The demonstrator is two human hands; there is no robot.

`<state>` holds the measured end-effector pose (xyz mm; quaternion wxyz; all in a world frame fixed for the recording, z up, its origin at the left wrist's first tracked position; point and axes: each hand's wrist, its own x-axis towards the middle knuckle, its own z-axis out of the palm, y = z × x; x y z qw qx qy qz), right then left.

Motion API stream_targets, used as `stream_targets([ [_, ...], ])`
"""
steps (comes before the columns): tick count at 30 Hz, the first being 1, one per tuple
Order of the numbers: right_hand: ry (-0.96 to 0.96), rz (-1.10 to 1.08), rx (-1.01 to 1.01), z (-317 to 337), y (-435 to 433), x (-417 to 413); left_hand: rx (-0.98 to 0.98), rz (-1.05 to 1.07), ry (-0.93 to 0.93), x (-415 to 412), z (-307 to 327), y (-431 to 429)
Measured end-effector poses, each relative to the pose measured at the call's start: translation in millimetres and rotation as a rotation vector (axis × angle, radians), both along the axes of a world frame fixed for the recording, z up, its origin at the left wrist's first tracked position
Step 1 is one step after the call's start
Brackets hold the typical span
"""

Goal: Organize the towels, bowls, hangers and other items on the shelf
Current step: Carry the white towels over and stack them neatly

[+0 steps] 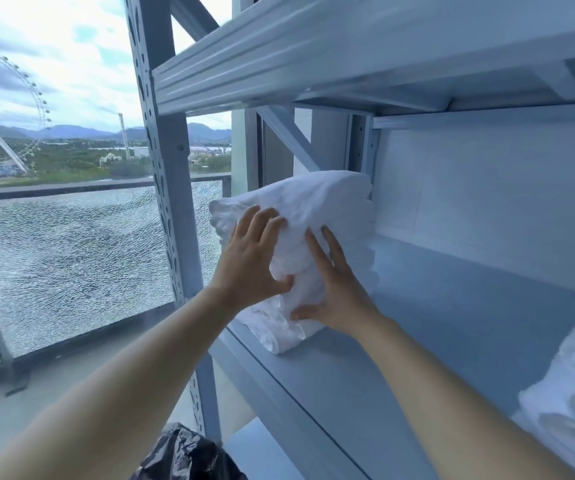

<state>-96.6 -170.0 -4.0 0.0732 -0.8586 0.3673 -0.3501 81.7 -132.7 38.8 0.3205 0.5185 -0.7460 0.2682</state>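
A stack of folded white towels (317,209) stands at the left end of the pale blue metal shelf (435,306). My left hand (249,258) lies on the stack's left front, fingers spread and pressing, thumb tucked into a fold. My right hand (334,289) presses flat against the front right side of the stack, fingers straight and thumb out to the left. Neither hand curls round the cloth.
More white towels (570,400) lie at the shelf's right end. A shelf board (313,53) hangs close above. The perforated upright post (164,168) stands left of the stack. A black plastic bag (185,455) sits below. A cracked glass balcony panel (67,265) is at left.
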Motion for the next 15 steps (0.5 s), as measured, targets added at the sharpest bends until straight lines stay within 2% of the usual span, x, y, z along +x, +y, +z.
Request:
stream_targets([
  [15,-0.17,0.071,-0.034,-22,-1,-7,0.006,-0.037,-0.017,-3,-7,16],
])
